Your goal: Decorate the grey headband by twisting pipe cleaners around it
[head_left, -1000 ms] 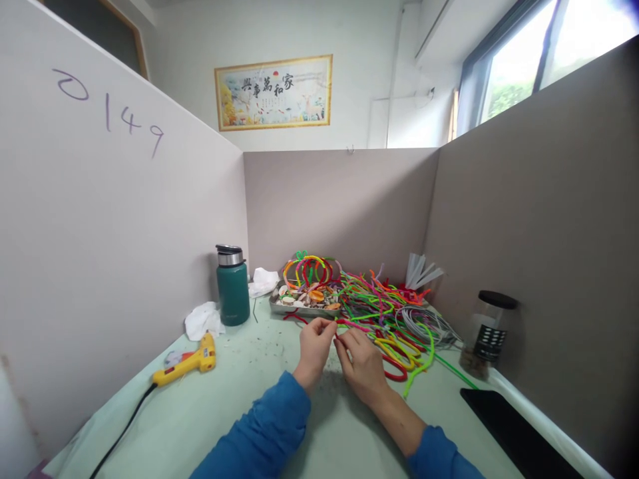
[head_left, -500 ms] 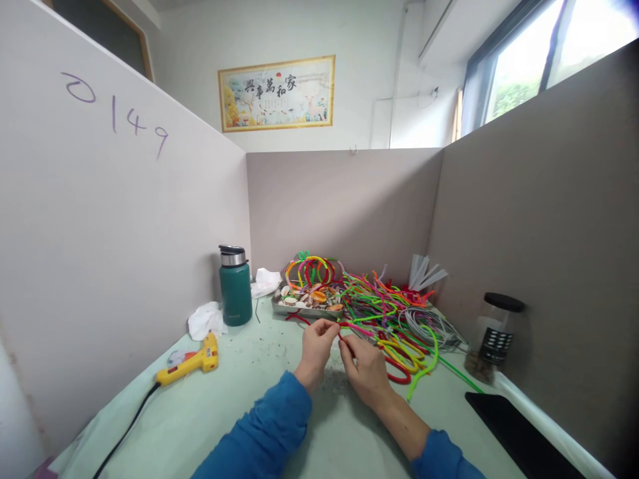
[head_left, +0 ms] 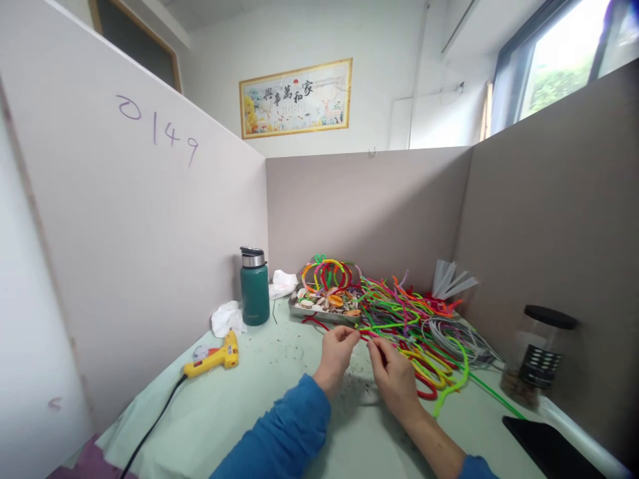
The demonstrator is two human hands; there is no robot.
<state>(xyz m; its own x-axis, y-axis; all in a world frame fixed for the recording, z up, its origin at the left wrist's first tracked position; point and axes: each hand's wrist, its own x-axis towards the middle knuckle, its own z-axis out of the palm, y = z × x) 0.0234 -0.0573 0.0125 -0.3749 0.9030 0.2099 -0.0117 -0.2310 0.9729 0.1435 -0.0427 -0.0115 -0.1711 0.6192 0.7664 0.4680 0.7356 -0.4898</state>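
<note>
In front of the tray, my left hand (head_left: 337,356) has its thumb and fingertips pinched together on a red pipe cleaner (head_left: 315,322), whose fuzzy end sticks out to the left behind the hand. My right hand (head_left: 395,378) is just to the right, its thumb and forefinger also closed at the red strand; the exact contact there is small and partly hidden. A small gap separates the two hands, just above the table. Right behind them lies a tangled pile of coloured pipe cleaners (head_left: 394,306), with yellow and red loops (head_left: 428,370) beside my right hand.
A metal tray (head_left: 319,315) of shells stands at the back, near a pumpkin-like pipe cleaner frame (head_left: 329,273). Leftward are a green bottle (head_left: 255,293), crumpled tissue (head_left: 228,319) and a yellow glue gun (head_left: 212,362) with its cord. A lidded jar (head_left: 536,359) and black flat object (head_left: 549,449) lie right.
The view has swung left, so everything sits further right in the picture. My hands have drawn slightly apart at the fingertips.
</note>
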